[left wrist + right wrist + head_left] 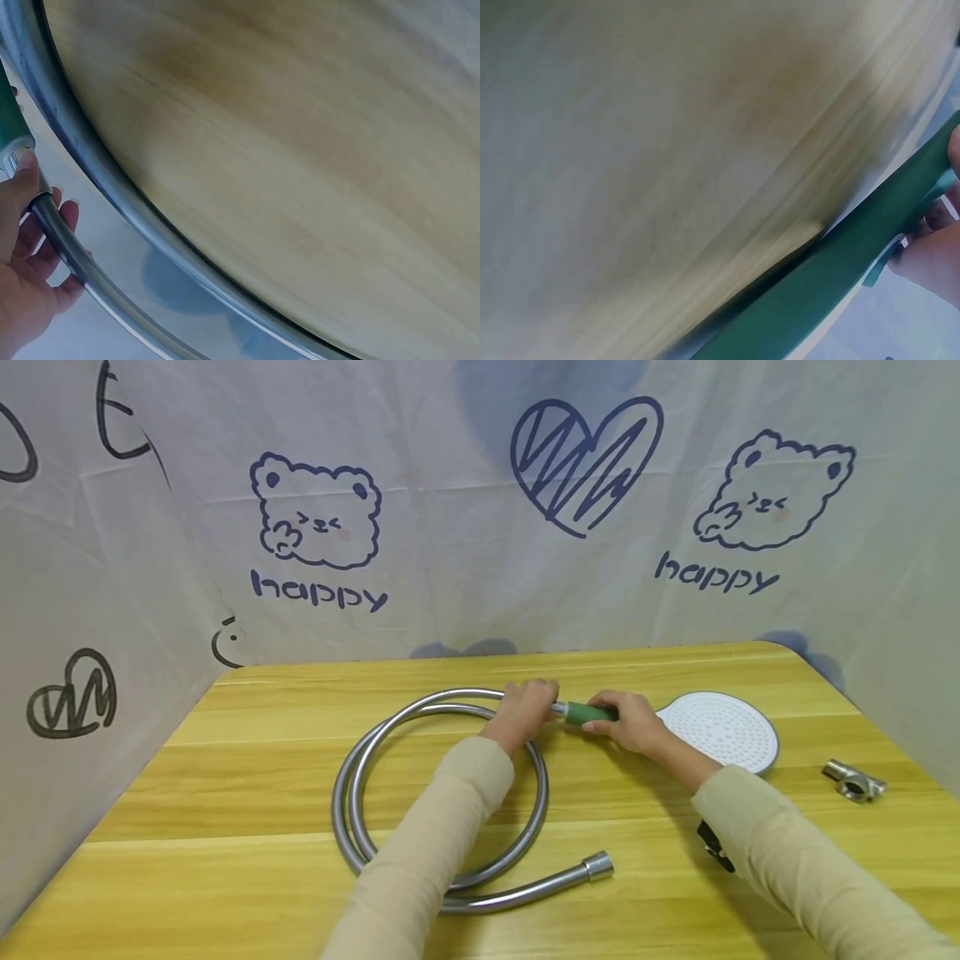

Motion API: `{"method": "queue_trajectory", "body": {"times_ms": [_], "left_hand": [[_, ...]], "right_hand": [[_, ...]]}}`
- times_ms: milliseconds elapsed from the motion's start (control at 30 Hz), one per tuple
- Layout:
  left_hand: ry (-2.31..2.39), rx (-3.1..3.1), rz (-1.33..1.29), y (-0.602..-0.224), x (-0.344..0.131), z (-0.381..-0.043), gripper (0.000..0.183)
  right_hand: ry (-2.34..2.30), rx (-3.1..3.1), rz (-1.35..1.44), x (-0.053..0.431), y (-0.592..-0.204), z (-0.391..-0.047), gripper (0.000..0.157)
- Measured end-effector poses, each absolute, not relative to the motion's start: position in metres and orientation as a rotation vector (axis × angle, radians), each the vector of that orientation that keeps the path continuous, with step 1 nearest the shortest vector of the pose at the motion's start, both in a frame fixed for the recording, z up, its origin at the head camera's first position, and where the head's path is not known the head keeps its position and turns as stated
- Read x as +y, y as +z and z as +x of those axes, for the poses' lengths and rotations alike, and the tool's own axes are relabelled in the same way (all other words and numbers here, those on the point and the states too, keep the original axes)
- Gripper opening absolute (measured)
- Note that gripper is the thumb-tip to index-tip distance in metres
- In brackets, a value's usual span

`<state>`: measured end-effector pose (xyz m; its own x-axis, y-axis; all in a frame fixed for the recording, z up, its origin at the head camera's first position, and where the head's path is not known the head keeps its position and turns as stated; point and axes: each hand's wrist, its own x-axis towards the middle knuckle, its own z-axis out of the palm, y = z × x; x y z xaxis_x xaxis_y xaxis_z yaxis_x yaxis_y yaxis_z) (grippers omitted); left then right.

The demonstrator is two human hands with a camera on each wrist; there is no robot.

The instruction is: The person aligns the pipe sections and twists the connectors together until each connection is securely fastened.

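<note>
In the head view, a shower head with a white nozzle face and a green handle lies toward the table's right side. My right hand grips that handle, thumb and fingers on opposite sides. My left hand pinches the metal end of a coiled silver shower hose right where it meets the handle. The left wrist view shows the thumb on that connector and the fingers behind the hose. The right wrist view shows the green handle close up, held at the frame's right edge.
The hose's other end, with a chrome nut, points right near the table front. A small metal fitting lies at the right. Something black shows partly beside my right sleeve. White cloth with drawings stands behind the wooden table.
</note>
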<state>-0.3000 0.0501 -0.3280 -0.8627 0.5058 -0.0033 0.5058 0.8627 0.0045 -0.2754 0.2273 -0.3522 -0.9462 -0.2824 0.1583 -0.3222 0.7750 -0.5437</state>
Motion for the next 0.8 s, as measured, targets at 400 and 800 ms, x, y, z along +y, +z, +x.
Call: {"method": "queue_trajectory", "body": {"times_ms": [400, 800], "left_hand": [[0.072, 2.971, 0.863, -0.3253, 0.0448, -0.3056, 0.018], [0.092, 2.962, 0.899, -0.3237, 0.0422, -0.3029, 0.02]], "right_hand": [[0.901, -2.881, 0.528, 0.2284, -0.3503, -0.2765, 0.03], [0.886, -2.874, 0.527, 0.2283, -0.3521, -0.2778, 0.03]]}}
